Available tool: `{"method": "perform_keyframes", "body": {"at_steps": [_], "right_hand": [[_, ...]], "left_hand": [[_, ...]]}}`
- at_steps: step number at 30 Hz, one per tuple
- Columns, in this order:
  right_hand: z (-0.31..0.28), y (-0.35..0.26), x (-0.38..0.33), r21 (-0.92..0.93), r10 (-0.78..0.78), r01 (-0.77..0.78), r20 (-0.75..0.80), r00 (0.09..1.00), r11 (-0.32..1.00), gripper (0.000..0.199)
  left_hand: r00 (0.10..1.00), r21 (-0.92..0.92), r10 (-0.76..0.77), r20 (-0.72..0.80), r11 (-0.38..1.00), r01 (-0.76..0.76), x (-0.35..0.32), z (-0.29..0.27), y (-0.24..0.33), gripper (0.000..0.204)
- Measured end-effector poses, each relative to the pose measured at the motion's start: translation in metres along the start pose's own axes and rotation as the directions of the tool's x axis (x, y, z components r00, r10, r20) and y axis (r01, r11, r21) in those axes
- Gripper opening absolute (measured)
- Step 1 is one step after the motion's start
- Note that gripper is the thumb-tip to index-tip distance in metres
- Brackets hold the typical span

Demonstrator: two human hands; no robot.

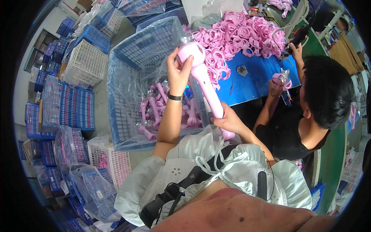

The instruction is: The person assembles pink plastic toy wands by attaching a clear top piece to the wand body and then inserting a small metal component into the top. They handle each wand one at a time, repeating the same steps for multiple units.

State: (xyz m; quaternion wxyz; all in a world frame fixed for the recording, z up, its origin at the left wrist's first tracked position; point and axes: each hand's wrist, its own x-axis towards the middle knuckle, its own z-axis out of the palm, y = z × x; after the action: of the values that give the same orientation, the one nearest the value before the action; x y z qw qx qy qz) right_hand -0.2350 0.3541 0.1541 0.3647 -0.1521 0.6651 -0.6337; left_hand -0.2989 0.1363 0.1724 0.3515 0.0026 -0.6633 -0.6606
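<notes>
I hold a long pink plastic wand-shaped toy (205,83) with a round head. My left hand (178,71) grips its round head from the left side. Its lower handle sits in my right hand (228,120), close to my chest. Below the toy stands a large blue plastic crate (131,58) lined with clear plastic film. Several more pink wand toys (158,110) lie in the bottom of that crate.
A blue table (257,77) carries a heap of pink ring-shaped parts (239,36). A person in black (309,116) sits at my right, working with a tool on a pink part. Stacked blue and white crates (83,62) fill the floor to the left.
</notes>
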Motion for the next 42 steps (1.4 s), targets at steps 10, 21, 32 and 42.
{"method": "perform_keyframes", "body": {"at_steps": [10, 21, 32, 42], "right_hand": [[-0.013, 0.013, 0.0, 0.217, -0.042, 0.007, 0.158, 0.987, 0.976, 0.045], [-0.028, 0.064, 0.016, 0.677, -0.492, -0.721, 0.684, 0.539, 0.151, 0.044], [-0.024, 0.027, 0.001, 0.366, 0.117, -0.193, 0.219, 0.969, 0.911, 0.049], [-0.017, 0.01, -0.007, 0.243, 0.097, -0.15, 0.217, 0.971, 0.958, 0.045]], "left_hand": [[0.978, -0.403, -0.2, -0.059, 0.901, 0.16, -0.031, -0.007, -0.022, 0.057], [0.911, -0.814, -0.239, 0.335, 0.414, 0.408, -0.038, 0.006, -0.014, 0.089], [0.897, -0.511, -0.439, 0.039, 0.763, 0.396, -0.018, -0.014, -0.007, 0.049], [0.903, -0.281, -0.413, 0.117, 0.859, 0.429, -0.017, -0.022, -0.005, 0.04]]}}
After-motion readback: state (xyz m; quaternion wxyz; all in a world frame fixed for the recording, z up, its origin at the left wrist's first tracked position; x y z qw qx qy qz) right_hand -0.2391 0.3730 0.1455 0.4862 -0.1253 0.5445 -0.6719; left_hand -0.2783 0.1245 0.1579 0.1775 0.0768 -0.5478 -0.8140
